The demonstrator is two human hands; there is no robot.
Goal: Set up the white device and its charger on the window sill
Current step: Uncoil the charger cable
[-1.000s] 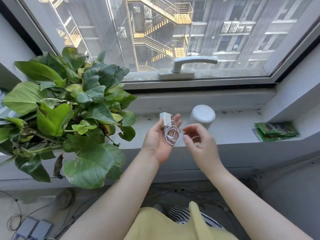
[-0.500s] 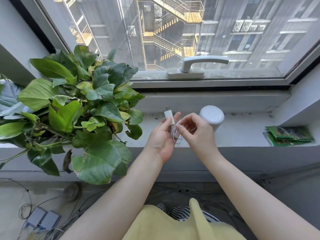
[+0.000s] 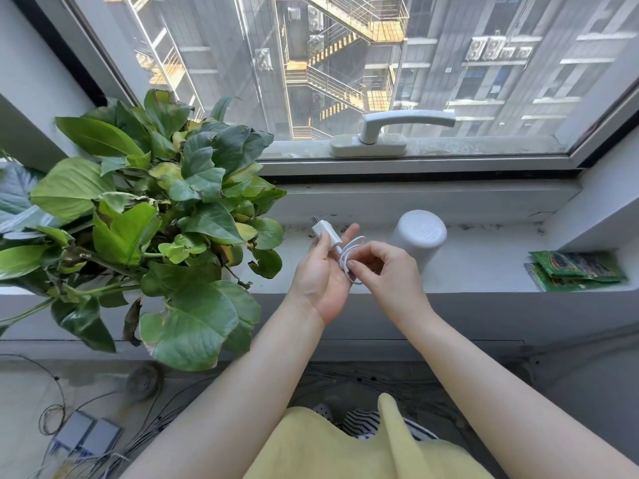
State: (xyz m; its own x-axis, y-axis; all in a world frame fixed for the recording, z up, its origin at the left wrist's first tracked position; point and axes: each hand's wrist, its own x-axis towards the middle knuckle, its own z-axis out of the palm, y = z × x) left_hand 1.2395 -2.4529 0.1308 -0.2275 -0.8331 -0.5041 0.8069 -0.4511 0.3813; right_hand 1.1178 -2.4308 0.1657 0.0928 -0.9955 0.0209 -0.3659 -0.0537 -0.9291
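Note:
A white cylindrical device [image 3: 419, 235] stands upright on the window sill [image 3: 484, 267], just right of my hands. My left hand [image 3: 320, 276] lies palm up over the sill's front part and holds the white charger plug [image 3: 326, 232] between thumb and fingers, prongs pointing away from me. The charger's white cable [image 3: 350, 257] is coiled in a small loop across that palm. My right hand [image 3: 389, 274] pinches the coiled cable with its fingertips, right against the left hand. The cable's far end is hidden by the fingers.
A large leafy potted plant [image 3: 145, 216] fills the sill's left side, its leaves reaching close to my left hand. Green packets [image 3: 575, 270] lie at the sill's right end. A window handle [image 3: 383, 133] sits above. Loose wires and boxes [image 3: 86, 437] lie on the floor below.
My right hand has moved left from near the device onto the coiled cable in my left palm. The view has shifted slightly; the device has stayed put.

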